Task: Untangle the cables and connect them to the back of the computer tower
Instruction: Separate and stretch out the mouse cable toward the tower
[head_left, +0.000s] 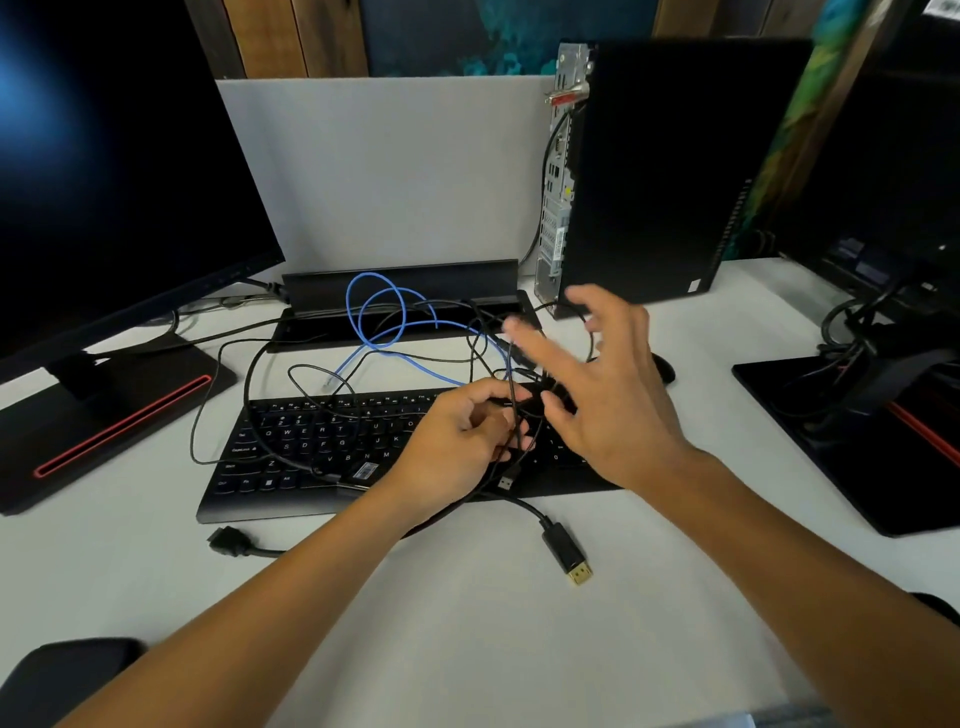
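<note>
Black cables (511, 415) knot together over the right half of the keyboard (291, 452), and the blue network cable (382, 312) loops through the same knot, so the likeliest trouble is a tug that tightens the snarl instead of freeing it. A pull on one strand could also drag the gold-tipped display plug (571, 564) or the small USB plug (506, 480) across the white desk (467, 649), or snag a loop on a key. The one cable already running up the tower's back panel (558, 171) could be yanked loose if it shares the tangle; I cannot tell whether it does.

The left hand (457, 441) is curled around a bunch of black strands just above the keyboard, with the cords passing between its fingers (480, 402) and thumb. The right hand (597, 379) hovers just beyond, fingers spread and straight, blurred; it seems to grip nothing, though its fingertips lie among the upper strands. The knot sits between the two hands, nearer the left palm. The blue loops rise behind it, toward the black cable tray (400, 280), its clear plug (328, 385) resting at the keyboard's top edge. The computer tower (665, 171) stands upright beyond the right hand, ports facing left, well apart from the loose plugs. Another black connector (228, 540) lies on the desk near the left forearm.
</note>
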